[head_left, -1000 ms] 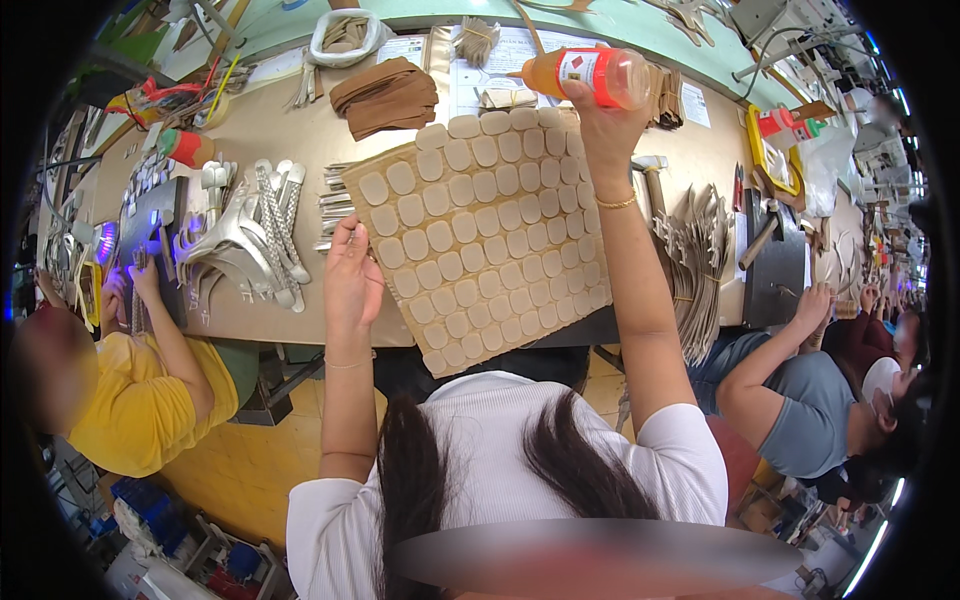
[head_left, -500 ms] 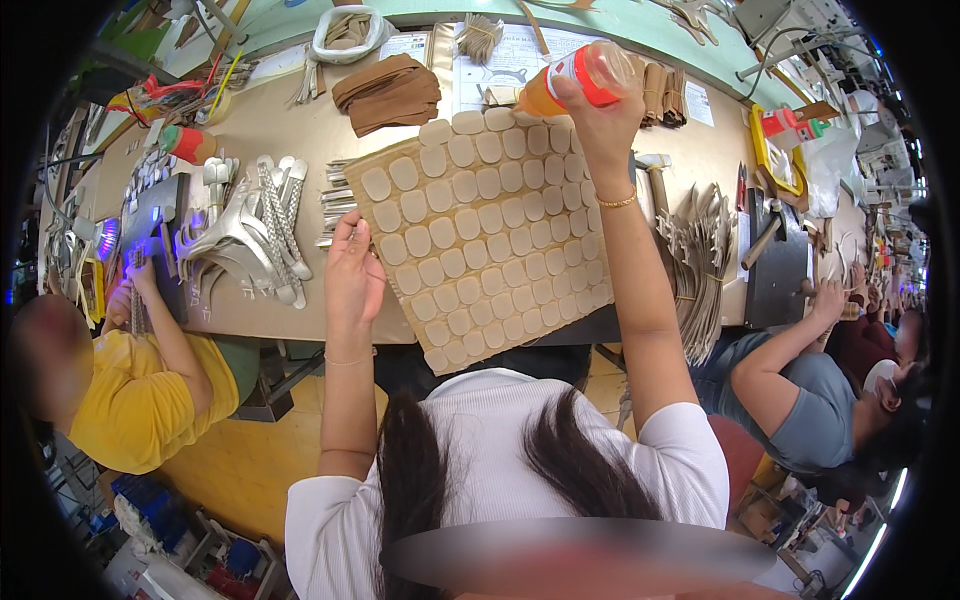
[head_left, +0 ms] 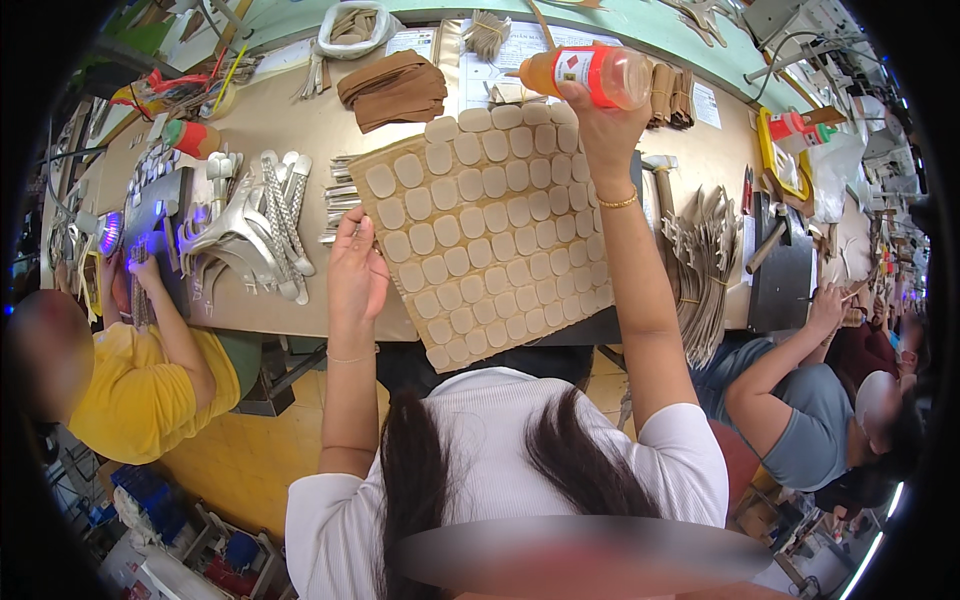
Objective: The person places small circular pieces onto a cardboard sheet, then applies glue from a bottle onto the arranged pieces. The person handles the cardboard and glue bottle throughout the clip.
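Note:
My right hand [head_left: 610,135] is wrapped around a squeeze bottle [head_left: 572,72] of amber liquid with a red band. The bottle lies nearly level, its thin nozzle pointing left above the far edge of a brown board [head_left: 352,165]. Rows of rounded beige pads [head_left: 494,182] cover that board, which slants down toward my lap over the table's near edge. At the board's left edge my left hand [head_left: 357,265] is closed, thumb and fingertips pinching the edge. My right forearm hides part of the board's right side.
Brown leather strips [head_left: 395,92] and a white bag [head_left: 355,32] lie at the back. Silvery straps [head_left: 245,225] are heaped on the left, bundled strips [head_left: 703,250] and a hammer [head_left: 660,185] on the right. People work on both sides, one in a yellow shirt [head_left: 150,390].
The bottle's nozzle has lifted off the far pads and swung up, so the bottle is now closer to level. My left hand and the board have stayed almost where they were.

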Available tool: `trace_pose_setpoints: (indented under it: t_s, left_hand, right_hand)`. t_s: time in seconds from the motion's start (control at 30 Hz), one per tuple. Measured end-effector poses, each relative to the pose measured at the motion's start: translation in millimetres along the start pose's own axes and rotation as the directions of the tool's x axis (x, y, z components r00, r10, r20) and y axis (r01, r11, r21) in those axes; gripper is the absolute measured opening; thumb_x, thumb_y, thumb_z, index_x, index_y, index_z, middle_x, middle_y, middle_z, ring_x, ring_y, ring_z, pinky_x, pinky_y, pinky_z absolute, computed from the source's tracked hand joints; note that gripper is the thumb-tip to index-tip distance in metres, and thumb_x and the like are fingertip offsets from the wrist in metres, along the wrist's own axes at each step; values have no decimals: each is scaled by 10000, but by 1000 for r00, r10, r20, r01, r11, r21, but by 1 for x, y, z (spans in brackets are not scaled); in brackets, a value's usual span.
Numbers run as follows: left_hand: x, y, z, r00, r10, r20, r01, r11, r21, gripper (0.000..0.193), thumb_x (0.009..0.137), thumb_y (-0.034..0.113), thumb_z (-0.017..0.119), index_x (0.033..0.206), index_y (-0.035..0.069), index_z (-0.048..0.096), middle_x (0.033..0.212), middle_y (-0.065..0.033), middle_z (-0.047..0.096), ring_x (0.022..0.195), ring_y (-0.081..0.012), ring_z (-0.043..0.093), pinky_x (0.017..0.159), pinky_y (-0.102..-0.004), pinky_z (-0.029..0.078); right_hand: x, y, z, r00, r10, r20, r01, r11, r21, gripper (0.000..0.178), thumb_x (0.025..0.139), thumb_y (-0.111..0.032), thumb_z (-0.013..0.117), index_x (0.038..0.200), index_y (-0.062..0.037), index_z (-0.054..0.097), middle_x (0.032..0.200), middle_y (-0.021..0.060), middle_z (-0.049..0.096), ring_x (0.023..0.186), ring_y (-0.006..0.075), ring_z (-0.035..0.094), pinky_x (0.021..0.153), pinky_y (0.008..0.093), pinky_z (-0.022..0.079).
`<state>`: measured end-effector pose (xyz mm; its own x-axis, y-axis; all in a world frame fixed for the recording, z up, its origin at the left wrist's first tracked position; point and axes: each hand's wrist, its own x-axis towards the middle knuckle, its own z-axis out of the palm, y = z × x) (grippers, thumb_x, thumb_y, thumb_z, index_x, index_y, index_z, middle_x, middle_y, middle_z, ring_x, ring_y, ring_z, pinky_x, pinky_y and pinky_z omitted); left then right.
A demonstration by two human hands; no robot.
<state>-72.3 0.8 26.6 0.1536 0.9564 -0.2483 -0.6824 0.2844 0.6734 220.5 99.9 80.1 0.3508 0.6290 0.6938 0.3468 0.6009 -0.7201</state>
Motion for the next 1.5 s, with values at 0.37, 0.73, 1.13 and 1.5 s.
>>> trace_pose_setpoints:
  t_s: [0.37,0.73,1.13,1.5]
  left_hand:
    - [0,-1,-1,1000,12,4,-12,1000,-4,160,968,100,457,1114,41,485,1169,-95,560,1099,-181,535,944,-354,455]
    - [0,0,3,1000,7,-7,-7,1000,0,177,972,107,446,1139,53,468,1168,-94,564,1085,-184,558,919,-347,484]
    - [1,0,3,1000,-14,15,14,1000,5,168,977,114,436,1124,43,477,1157,-93,569,1072,-177,559,916,-345,486]
    - [2,-1,4,1000,6,20,-6,1000,3,178,982,104,412,1137,40,473,1158,-93,574,1064,-178,575,909,-337,491]
  right_hand:
    - [0,-8,7,999,-21,49,22,1000,-18,473,650,-302,852,954,-5,645,908,52,654,813,146,613,747,272,500]
    - [-2,-4,8,994,-3,108,7,999,-38,494,636,-318,858,945,8,650,933,70,666,824,159,624,752,276,506]
    - [3,-7,14,1000,-8,-6,8,994,108,506,633,-327,859,940,-2,623,930,46,620,823,148,587,763,273,497]
    - [0,-6,14,998,-11,60,10,1000,22,491,655,-283,852,978,15,633,965,68,646,876,152,607,803,274,488]
